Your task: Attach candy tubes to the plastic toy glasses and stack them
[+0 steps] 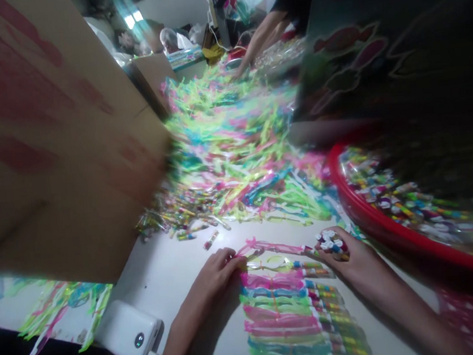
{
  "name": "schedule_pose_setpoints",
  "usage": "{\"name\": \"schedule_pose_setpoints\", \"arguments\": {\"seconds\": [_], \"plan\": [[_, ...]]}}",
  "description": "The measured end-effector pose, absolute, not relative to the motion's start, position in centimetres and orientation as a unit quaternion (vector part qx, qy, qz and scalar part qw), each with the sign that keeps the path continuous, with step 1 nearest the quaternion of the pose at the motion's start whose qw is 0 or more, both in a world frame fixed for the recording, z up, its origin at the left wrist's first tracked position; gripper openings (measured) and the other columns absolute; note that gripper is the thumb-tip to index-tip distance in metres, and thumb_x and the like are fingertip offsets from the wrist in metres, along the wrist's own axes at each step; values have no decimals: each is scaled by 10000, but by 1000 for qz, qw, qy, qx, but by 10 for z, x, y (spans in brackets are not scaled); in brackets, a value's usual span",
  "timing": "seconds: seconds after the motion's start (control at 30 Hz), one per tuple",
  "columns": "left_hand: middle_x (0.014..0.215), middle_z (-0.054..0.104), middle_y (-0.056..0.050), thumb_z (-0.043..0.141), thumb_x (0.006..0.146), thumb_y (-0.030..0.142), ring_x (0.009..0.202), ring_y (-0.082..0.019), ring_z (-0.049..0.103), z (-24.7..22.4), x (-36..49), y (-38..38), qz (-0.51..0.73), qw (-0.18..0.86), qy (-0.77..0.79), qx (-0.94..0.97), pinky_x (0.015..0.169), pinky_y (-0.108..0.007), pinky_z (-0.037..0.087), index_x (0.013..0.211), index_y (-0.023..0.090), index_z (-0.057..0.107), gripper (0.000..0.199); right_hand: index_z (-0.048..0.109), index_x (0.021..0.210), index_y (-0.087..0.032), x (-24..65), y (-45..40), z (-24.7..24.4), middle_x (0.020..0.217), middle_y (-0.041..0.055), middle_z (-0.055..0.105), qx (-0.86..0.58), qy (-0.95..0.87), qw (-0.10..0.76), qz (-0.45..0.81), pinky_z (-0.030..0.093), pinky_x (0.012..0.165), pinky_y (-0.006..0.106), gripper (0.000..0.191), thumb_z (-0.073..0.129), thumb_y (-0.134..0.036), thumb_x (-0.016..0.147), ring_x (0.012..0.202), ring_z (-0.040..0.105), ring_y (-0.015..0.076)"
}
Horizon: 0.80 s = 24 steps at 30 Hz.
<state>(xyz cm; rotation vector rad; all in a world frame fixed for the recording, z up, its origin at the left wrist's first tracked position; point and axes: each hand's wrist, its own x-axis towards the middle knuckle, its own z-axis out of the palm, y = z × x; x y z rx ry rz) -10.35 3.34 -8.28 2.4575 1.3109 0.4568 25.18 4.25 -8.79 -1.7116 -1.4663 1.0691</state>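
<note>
My left hand (221,266) is closed, its fingertips pinching the left end of a pink plastic strip (276,246) just above the table. My right hand (342,250) is wrapped round a bunch of small tubes (331,243) with white ends showing. The strip's right end meets a small tube beside my right fingertips. Below both hands lies a stack of bundled strips (280,315) in pink, green and blue, side by side with orange bands across them. Colourful small tubes stick out at their right ends.
A big heap of bright strips (240,137) covers the table's far part, with loose tubes (180,206) at its near left. A cardboard box (53,141) stands left, a red basin (345,193) of tubes right. A white power bank (128,333) is near the edge. Another person's arm (261,38) reaches in.
</note>
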Motion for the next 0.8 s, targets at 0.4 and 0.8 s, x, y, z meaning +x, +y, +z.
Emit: {"name": "schedule_pose_setpoints", "arguments": {"seconds": [0.4,0.8], "plan": [[1222,677,-157,588,982,99,1027,-226,681,-95,-89,36,187,14,444,876,865,-340,587,1243,153,656,276,615,1175,-242,252,47,-96,1078,89,759,-651,-562,320,398,542,850,393,442,624,-580,891,1005,740,328],[1169,635,-95,464,1110,343,1012,-159,647,-60,-91,42,216,338,458,794,861,-252,540,1203,215,736,315,601,1320,-209,245,57,-75,1238,138,765,-611,-546,325,472,571,891,366,571,728,-554,884,1108,741,333]]}}
